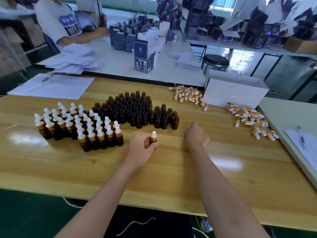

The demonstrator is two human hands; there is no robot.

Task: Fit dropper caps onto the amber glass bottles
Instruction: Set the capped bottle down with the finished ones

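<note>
Had the left hand (140,151) curled round one capped bottle (153,139), just below centre of the frame, standing on the wooden table (171,177). Couldn't tell about the right hand (196,136) just beside it: seen from the back only, with nothing visibly held. Counted the big block of capped bottles (77,124) at centre left as done. Had a similar crowd of open bottles (137,109) waiting mid-frame, though. Spotted two heaps of loose dropper caps (188,96) toward the upper right, so no shortage there. Called it roughly halfway.
</note>
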